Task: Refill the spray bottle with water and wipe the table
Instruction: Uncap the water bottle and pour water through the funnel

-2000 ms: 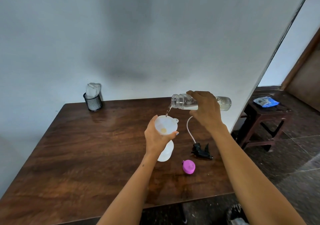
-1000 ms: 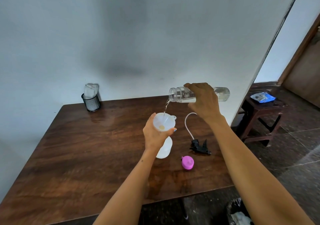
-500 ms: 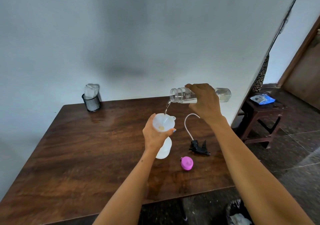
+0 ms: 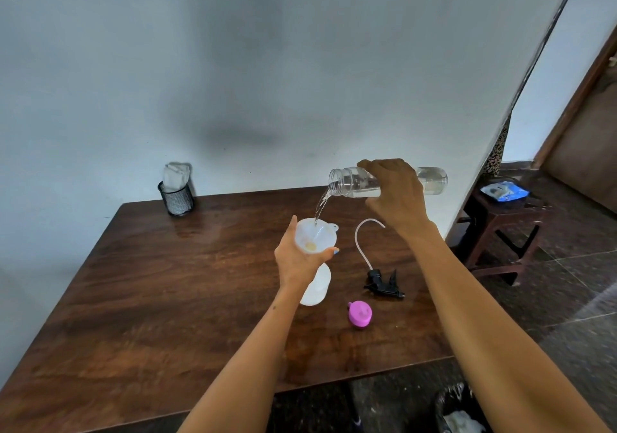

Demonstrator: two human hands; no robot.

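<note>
The right hand [image 4: 397,195] is wrapped around a clear water bottle [image 4: 354,183], holding it tipped nearly level above the far right part of the wooden surface [image 4: 167,299], its open mouth pointing left. A thin stream of water [image 4: 321,207] falls from the mouth into a white funnel [image 4: 315,236]. The left hand [image 4: 298,260] grips the funnel from the near side, thumb up along its left rim and fingertips curled around its right rim. The funnel sits in the neck of a white spray bottle [image 4: 317,287] that stands upright on the surface, right of centre, mostly hidden behind the left hand and wrist.

Just to the right of the spray bottle lies the black spray head [image 4: 384,284], on its side, with its clear dip tube [image 4: 362,242] curving up and away toward the far edge. A pink cap [image 4: 360,313] lies nearer the front edge, between the spray bottle and the spray head. At the far left corner stands a black mesh cup [image 4: 176,198] with a white cloth [image 4: 176,173] folded into it.

Beyond the right edge of the surface is a dark wooden stool [image 4: 500,232] carrying a blue packet [image 4: 504,191]. A bin with a black liner [image 4: 457,409] sits on the floor near the front right corner.
</note>
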